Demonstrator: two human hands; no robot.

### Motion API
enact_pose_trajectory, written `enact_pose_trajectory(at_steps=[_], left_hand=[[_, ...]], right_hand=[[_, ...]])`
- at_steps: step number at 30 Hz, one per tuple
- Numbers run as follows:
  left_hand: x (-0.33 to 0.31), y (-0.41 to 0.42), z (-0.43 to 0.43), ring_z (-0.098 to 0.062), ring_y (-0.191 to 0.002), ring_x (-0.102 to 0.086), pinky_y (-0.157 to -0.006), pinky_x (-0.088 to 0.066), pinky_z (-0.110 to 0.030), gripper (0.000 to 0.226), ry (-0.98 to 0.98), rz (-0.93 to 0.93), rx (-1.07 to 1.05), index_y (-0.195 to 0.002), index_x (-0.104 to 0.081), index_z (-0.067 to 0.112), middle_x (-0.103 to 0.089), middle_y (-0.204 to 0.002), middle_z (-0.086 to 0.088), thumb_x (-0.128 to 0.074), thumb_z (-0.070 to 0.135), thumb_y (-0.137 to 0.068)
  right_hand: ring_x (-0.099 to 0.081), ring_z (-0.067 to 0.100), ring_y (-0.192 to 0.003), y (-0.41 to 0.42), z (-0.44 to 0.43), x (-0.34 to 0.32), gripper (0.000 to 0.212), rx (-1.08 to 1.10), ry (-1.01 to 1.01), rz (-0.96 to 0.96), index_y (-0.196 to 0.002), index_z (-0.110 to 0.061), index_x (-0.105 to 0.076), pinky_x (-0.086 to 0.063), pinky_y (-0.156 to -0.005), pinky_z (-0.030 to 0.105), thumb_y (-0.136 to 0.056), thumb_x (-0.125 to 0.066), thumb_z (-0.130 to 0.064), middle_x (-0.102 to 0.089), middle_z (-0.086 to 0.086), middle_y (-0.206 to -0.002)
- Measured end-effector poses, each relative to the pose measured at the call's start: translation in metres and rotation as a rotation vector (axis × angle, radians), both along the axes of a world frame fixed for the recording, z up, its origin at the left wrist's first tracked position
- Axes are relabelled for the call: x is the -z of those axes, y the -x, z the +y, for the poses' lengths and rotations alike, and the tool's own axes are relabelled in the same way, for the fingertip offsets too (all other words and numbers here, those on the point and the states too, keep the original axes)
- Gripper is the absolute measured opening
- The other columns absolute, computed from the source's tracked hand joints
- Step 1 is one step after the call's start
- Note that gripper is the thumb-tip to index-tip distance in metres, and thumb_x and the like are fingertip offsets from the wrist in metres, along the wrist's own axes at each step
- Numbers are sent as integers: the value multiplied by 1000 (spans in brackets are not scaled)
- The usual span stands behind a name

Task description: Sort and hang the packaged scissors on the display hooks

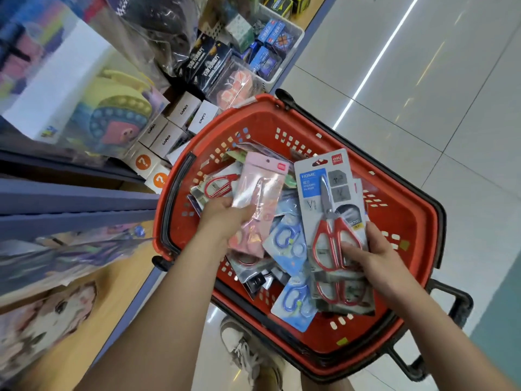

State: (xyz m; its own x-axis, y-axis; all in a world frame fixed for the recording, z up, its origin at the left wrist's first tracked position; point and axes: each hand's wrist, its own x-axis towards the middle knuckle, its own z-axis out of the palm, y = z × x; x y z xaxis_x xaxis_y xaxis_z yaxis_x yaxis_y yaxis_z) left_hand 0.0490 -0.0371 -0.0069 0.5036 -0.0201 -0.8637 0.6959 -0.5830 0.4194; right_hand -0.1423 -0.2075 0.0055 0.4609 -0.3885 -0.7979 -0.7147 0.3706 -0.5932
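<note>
Right hand [375, 258] grips a grey carded pack of red-handled scissors [329, 198], thumb laid across the handles and fingers curled round the card's right edge. Its blue panel reads "HOME", and a red "deli" logo sits at the top beside the hang hole. The left hand [222, 218] holds a pink glossy pack [259, 193] by its lower part, thumb on the front; a small red logo at its top corner is too small to read. Both packs are held over a red shopping basket [417, 193], which is heaped with more packaged scissors: two blue-handled pairs on light blue cards [287, 238], and another red-handled pair [341, 294] just below the right hand. A pale sneaker [242, 348] shows on the tiled floor beside the basket. Beyond the basket's left rim, on a low shelf, stand white boxes with orange question-mark circles [143, 162] and white boxes with black lettering [183, 108] that cannot be read surely. Farther off sit dark boxes with Chinese characters [203, 66].
</note>
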Motion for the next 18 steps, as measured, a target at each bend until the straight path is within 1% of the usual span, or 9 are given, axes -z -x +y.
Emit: enact_pose_trajectory(at_steps=[3,6,7,8,10,12,14,16,18], left_hand=[[-38,10,29,-20,-80,-69,-64,-53,-34,15,-50,-132,-21,-93,-65,20,-72,-92,-1,-76,15,-84],[-92,24,62,-16,-78,-70,-61,-50,-32,20,-93,-335,-15,-87,-66,31,-74,-85,8,-77,15,-82],[-114,29,70,-16,-79,-71,-64,-52,-34,21,-75,-382,-22,-85,-68,34,-75,-83,10,-78,15,-82],[-136,32,78,-16,-79,-72,-67,-54,-38,24,-41,-422,-41,-85,-70,37,-75,-83,11,-77,15,-82],[-184,39,87,-13,-71,-71,-60,-55,-35,26,54,-478,-158,-87,-72,34,-76,-81,7,-74,9,-84],[-233,47,88,-8,-59,-66,-49,-51,-24,21,166,-494,-316,-91,-71,25,-75,-74,3,-71,5,-83],[-276,58,84,-10,-60,-66,-52,-52,-25,22,330,-455,-468,-96,-69,17,-75,-78,-2,-69,8,-76],[-311,72,78,-12,-57,-65,-49,-50,-24,27,473,-408,-596,-98,-67,11,-74,-80,-5,-64,10,-71],[-343,86,75,-13,-48,-60,-42,-45,-21,32,560,-359,-644,-104,-64,5,-72,-75,-8,-64,7,-71]], right_hand=[[-75,19,-92,11,-6,-18,44,13,23,-26,-127,-29,-57,-60,-73,32,-95,-57,1,-74,6,-113],[-71,15,-104,16,-10,-46,80,-8,80,-68,-137,-66,-34,-57,-86,40,-96,-57,0,-68,-10,-126],[-70,12,-105,15,-9,-58,81,-12,85,-80,-137,-66,-34,-57,-86,37,-97,-56,0,-67,-11,-127],[-69,8,-102,13,-7,-70,72,-25,92,-89,-137,-57,-45,-58,-85,30,-97,-55,2,-68,-9,-126],[-66,-6,-83,3,0,-97,46,-94,120,-83,-113,-32,-71,-51,-73,9,-97,-51,6,-71,-2,-113],[-58,-6,-62,-10,12,-128,44,-102,148,-79,-91,-22,-77,-40,-58,4,-96,-47,10,-70,3,-92],[-57,8,-63,-25,27,-167,43,-35,119,-128,-88,-16,-79,-42,-55,10,-95,-44,8,-71,2,-81],[-66,17,-84,-45,43,-214,40,16,88,-222,-86,-17,-81,-52,-75,19,-94,-47,2,-76,0,-91],[-69,23,-96,-62,58,-266,24,61,29,-334,-84,-20,-82,-52,-90,35,-91,-59,-16,-77,2,-95]])
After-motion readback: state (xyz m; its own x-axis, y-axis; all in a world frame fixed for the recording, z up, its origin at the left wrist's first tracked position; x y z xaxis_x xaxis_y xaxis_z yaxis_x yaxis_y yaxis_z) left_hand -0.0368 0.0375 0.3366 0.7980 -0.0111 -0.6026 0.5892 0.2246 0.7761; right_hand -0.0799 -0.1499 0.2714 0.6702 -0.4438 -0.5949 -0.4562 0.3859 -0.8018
